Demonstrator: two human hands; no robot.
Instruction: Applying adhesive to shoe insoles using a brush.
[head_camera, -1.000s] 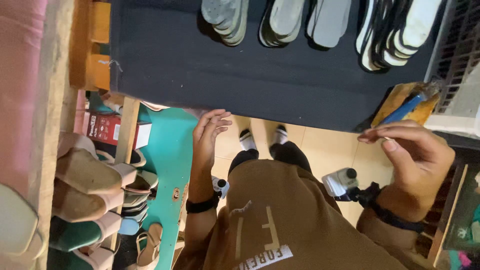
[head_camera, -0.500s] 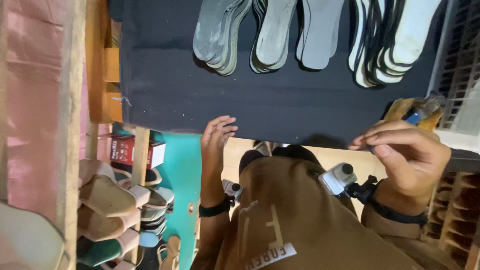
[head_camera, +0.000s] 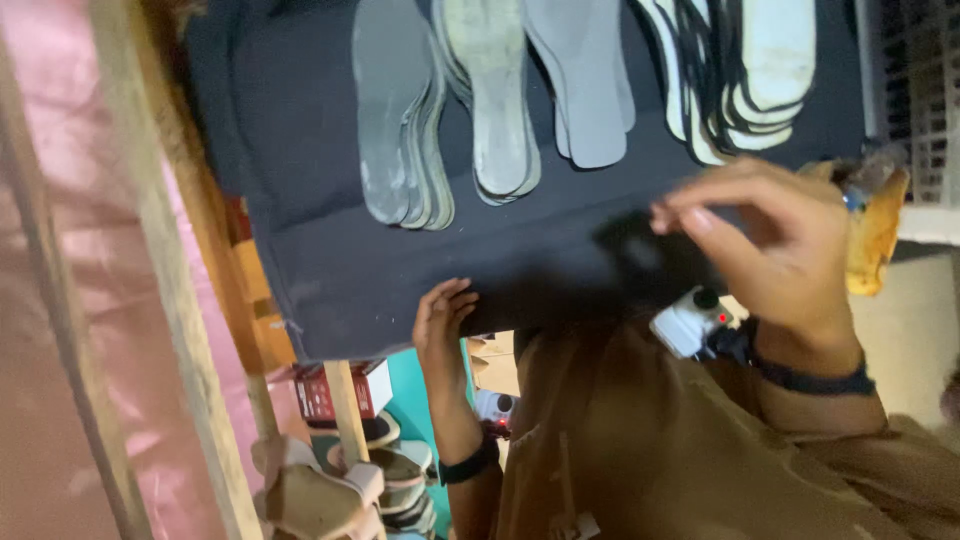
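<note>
I count four stacks of insoles (head_camera: 490, 100) on the dark cloth (head_camera: 330, 250); my left hand (head_camera: 440, 320), fingers loosely curled, touches its near edge, right hand (head_camera: 770, 240) pinches that edge, wooden table beneath

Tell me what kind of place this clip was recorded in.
Most likely a small shoemaking or sandal workshop. Stacks of flat insoles lie on a table covered in dark cloth, and finished sandals are piled on a rack below. The left hand rests at the cloth's edge; the right hand hovers over it.
</note>
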